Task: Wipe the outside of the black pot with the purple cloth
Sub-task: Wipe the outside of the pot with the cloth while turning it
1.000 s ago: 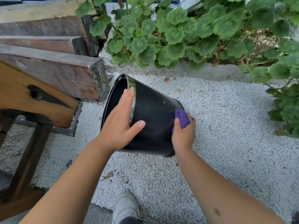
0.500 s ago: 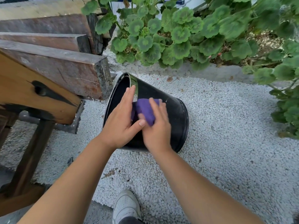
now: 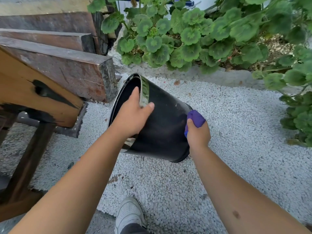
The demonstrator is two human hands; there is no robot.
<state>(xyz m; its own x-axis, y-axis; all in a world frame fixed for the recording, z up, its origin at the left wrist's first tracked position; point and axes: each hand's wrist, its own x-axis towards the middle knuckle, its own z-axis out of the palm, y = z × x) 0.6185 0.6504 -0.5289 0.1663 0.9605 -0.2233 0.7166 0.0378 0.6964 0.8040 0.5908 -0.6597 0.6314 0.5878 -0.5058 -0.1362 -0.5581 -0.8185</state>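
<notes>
The black pot (image 3: 162, 125) lay tipped on the white gravel (image 3: 236, 141). The left hand (image 3: 131, 119) gripped its rim. The right hand (image 3: 197, 134) squeezed the purple cloth (image 3: 195, 118) against its bottom end. A hard push might roll the pot loose.

left hand (image 3: 133, 118) fingers inside black pot (image 3: 165, 125) hidden, purple cloth (image 3: 195, 118) mostly hidden in right hand (image 3: 198, 135)
</notes>
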